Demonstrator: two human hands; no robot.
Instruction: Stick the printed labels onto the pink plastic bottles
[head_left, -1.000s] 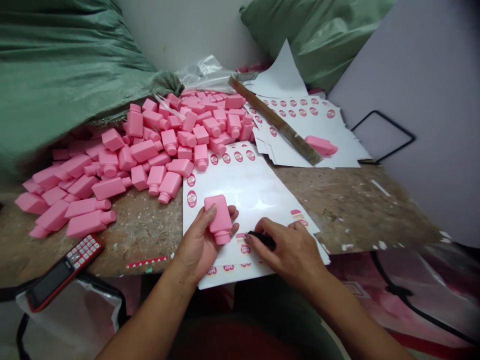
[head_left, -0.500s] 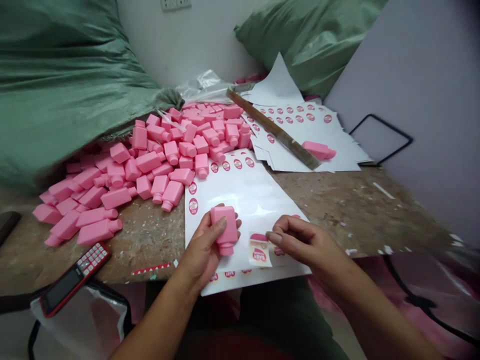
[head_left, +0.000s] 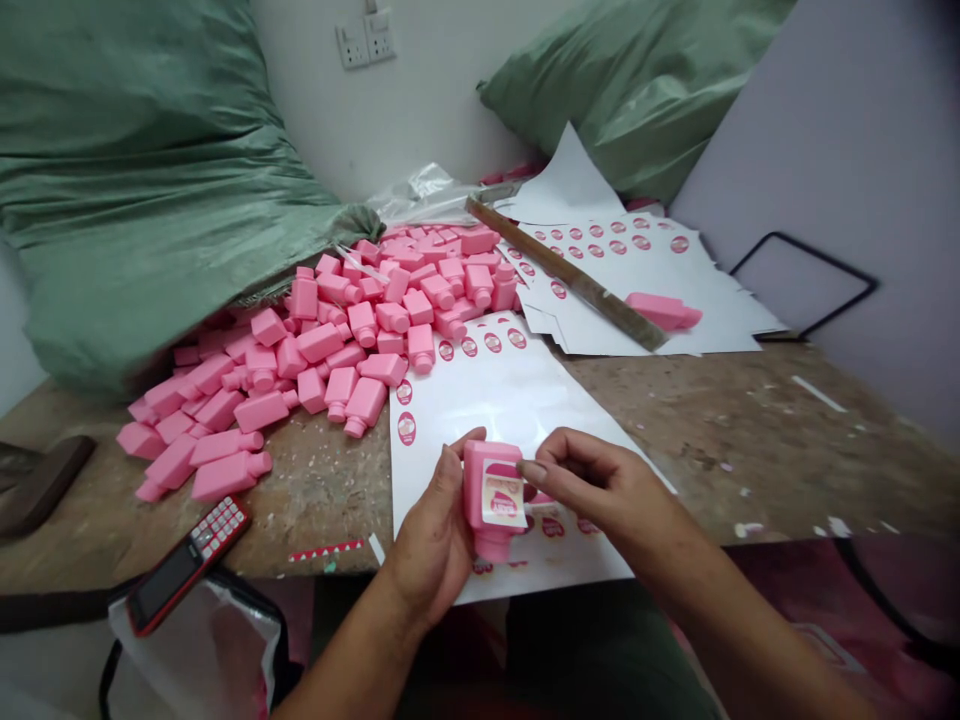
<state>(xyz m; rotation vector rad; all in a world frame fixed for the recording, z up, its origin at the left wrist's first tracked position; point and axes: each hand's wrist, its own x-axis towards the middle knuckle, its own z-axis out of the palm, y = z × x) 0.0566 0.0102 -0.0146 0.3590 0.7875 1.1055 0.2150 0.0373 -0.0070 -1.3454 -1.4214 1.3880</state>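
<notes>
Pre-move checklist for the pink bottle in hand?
1. Pink plastic bottle gripped in left hand, neck down: ok.
2. Printed label on the bottle's flat face: ok, looks roughly square.
3. Label edges pressed flat: cannot tell, right hand is at its right edge.
4. Spare oval labels available on the white label sheet: ok.
5. Keypad phone lying off the white label sheet: ok.
</notes>
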